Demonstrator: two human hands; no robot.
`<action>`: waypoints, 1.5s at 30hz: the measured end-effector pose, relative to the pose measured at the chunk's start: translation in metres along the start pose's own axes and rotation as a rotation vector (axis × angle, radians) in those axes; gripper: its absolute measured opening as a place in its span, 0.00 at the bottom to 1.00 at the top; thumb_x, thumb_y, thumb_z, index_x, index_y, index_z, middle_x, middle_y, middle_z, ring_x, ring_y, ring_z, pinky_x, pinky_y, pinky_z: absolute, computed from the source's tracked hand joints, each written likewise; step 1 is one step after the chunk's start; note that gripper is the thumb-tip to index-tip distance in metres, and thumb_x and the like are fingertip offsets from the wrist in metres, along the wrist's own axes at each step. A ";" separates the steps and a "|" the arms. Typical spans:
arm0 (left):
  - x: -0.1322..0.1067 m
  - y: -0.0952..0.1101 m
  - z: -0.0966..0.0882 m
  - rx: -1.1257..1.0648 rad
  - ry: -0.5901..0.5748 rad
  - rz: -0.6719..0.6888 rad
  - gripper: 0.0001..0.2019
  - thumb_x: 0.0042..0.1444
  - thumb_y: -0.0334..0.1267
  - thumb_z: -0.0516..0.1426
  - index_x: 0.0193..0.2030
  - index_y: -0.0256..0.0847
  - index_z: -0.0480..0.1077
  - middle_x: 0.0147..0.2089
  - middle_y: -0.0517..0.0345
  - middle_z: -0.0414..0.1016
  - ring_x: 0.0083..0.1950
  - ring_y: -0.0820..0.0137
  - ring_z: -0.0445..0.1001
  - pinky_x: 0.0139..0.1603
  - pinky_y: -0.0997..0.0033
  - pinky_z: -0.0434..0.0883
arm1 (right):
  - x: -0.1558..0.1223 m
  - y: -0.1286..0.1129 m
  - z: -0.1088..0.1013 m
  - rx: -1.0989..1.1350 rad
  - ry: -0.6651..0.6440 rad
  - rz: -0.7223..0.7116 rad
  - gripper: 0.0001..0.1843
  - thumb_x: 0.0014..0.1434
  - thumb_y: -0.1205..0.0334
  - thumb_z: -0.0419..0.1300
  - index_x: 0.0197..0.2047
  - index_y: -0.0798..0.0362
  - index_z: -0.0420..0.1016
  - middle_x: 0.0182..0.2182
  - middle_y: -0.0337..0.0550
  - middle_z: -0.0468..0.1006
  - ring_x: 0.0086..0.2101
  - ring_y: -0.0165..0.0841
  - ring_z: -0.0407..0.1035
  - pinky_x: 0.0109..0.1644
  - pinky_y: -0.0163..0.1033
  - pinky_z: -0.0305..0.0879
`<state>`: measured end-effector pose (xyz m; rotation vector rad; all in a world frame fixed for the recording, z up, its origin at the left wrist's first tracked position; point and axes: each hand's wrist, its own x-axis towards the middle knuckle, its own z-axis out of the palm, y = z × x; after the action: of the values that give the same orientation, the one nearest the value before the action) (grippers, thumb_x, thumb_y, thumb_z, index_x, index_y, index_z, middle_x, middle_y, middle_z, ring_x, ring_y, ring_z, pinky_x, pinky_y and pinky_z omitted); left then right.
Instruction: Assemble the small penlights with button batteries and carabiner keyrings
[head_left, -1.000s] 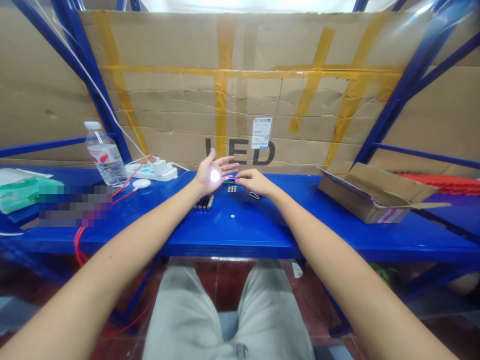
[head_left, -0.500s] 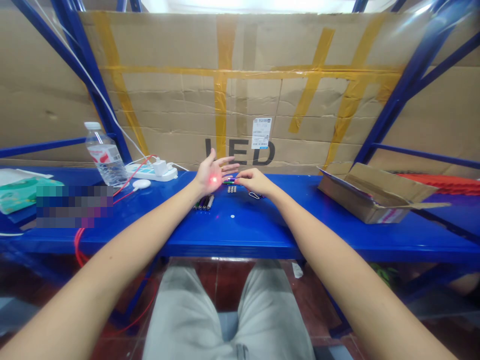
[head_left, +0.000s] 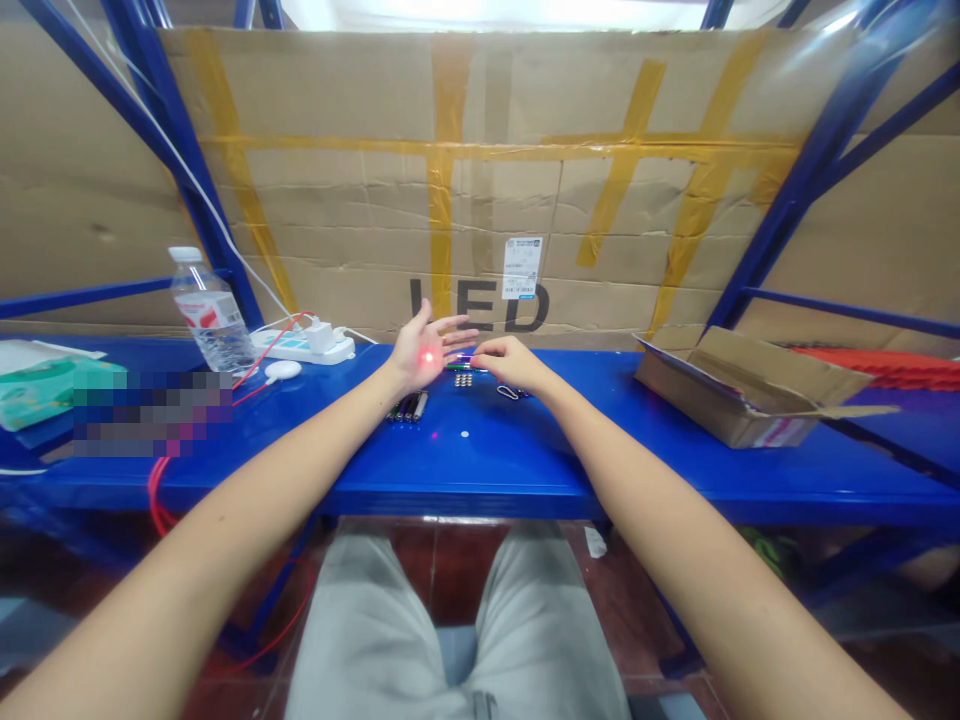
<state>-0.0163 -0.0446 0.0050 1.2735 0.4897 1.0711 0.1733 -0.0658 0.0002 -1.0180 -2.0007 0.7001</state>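
A bright red light spot falls on the palm of my left hand (head_left: 426,350), which is held up with its fingers spread and nothing in it. Facing that palm, my right hand (head_left: 511,362) pinches a slim, small laser pointer (head_left: 462,360) between thumb and fingers. Below the hands, several small silvery button cells (head_left: 463,380) stand in a cluster on the table. Several thin metallic tubes (head_left: 409,406) lie side by side, partly behind my left wrist. Under my right hand rests a small metal clip (head_left: 508,392), partly covered.
The blue table (head_left: 480,470) carries a water bottle (head_left: 214,315), a white power strip (head_left: 307,345) with cables and a green packet (head_left: 60,385) on the left. An open cardboard box (head_left: 742,405) sits on the right. A tall taped cardboard sheet (head_left: 360,220) stands behind.
Both hands stay almost where they were. The red spot remains on my left palm, and the laser pointer is still in my right hand.
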 end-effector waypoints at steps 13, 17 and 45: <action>-0.003 0.002 0.003 0.110 -0.024 0.020 0.44 0.57 0.72 0.42 0.63 0.36 0.67 0.59 0.35 0.74 0.63 0.47 0.69 0.61 0.47 0.66 | 0.001 0.003 0.000 -0.034 0.003 0.010 0.14 0.52 0.53 0.60 0.27 0.58 0.76 0.19 0.35 0.65 0.24 0.27 0.56 0.31 0.36 0.53; 0.003 -0.002 -0.002 0.241 0.024 0.048 0.38 0.57 0.69 0.49 0.55 0.37 0.72 0.54 0.38 0.77 0.57 0.51 0.74 0.56 0.51 0.69 | 0.001 0.003 -0.001 -0.074 0.021 0.013 0.14 0.54 0.55 0.58 0.30 0.58 0.77 0.21 0.36 0.68 0.24 0.27 0.58 0.31 0.36 0.54; 0.070 -0.022 -0.078 1.203 0.192 0.185 0.01 0.44 0.34 0.64 0.25 0.42 0.77 0.31 0.53 0.80 0.38 0.61 0.75 0.47 0.59 0.70 | 0.071 0.087 -0.017 -0.446 0.069 0.093 0.14 0.54 0.76 0.59 0.38 0.56 0.85 0.37 0.47 0.84 0.40 0.34 0.75 0.48 0.35 0.67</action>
<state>-0.0384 0.0573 -0.0195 2.2913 1.2944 1.0600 0.1964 0.0416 -0.0270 -1.3787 -2.1067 0.2598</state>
